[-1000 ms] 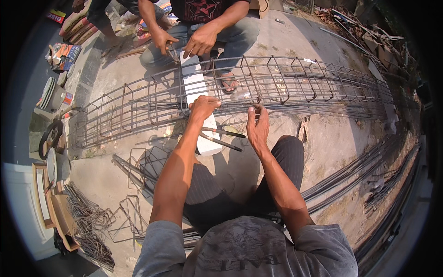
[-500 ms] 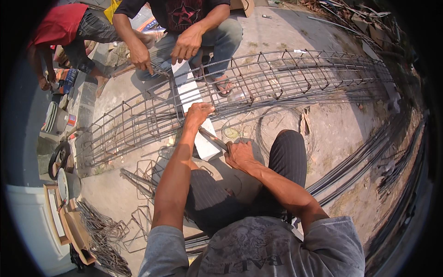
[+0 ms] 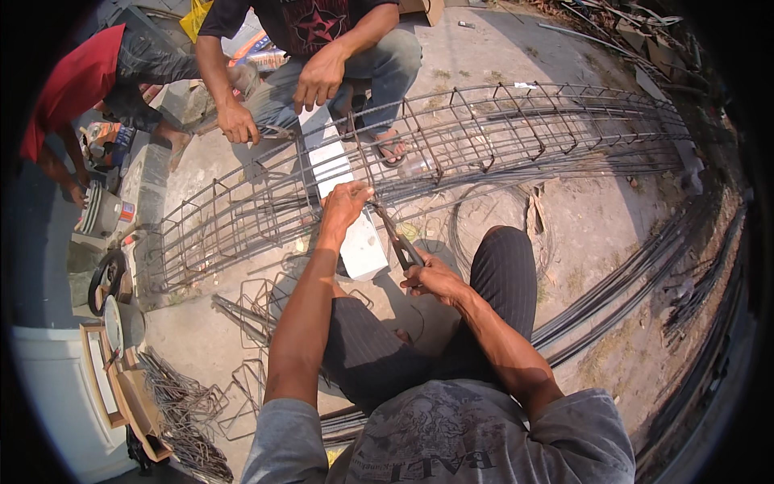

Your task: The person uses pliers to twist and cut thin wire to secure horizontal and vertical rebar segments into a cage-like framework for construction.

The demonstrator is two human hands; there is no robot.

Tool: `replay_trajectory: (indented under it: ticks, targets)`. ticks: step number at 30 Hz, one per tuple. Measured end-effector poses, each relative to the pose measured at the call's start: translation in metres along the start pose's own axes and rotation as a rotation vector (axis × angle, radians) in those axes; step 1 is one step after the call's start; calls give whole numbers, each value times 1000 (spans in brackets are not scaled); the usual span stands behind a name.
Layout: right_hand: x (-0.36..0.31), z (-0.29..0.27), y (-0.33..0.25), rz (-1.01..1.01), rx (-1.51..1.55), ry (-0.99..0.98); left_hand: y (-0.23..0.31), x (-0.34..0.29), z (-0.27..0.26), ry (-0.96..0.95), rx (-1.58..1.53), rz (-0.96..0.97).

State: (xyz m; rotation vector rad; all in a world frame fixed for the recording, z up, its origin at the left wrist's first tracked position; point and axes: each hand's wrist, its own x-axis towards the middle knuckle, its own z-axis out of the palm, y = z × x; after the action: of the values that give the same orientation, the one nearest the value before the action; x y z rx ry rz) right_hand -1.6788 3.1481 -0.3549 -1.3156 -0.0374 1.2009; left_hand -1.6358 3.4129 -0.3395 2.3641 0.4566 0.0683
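My right hand (image 3: 434,279) is closed around the handles of long dark pincers (image 3: 397,239). Their jaws point up and away, reaching the near bars of a long steel rebar cage (image 3: 484,129). My left hand (image 3: 347,208) is closed at the cage's near side, just left of the jaws; whatever is within its fingers is hidden. Beneath it, a long white block (image 3: 363,254) lies crosswise under the cage. Across from me, a squatting person's hand (image 3: 238,123) holds another tool near the cage, and their other hand (image 3: 320,77) hangs by the block's far end.
A person in a red shirt (image 3: 81,85) bends by a bucket (image 3: 105,211) at the left. Bent wire stirrups (image 3: 173,411) lie heaped at lower left. Long rebar rods (image 3: 621,274) run along the right, and a loose wire coil (image 3: 476,234) lies beyond my knee.
My right hand has shifted slightly right, and the pincers have swung to a steeper angle, jaws near the cage. My left hand stays put. The red-shirted person has moved left, reaching toward the bucket.
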Motion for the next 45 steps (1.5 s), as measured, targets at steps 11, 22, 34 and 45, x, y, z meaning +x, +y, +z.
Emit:
replay_trajectory:
  ticks: [11,22,34,45]
  targets:
    - [4,-8,-10,78,218,-125,4,5,-2,14,25,6]
    - [-15,-13,-64,157,-358,46,3,-1,-5,1,-19,13]
    - [1,-23,-50,-69,-432,78,0,5,-6,31,-43,-1]
    - [13,-21,-6,-90,45,-85,3,6,-2,-63,-164,-63]
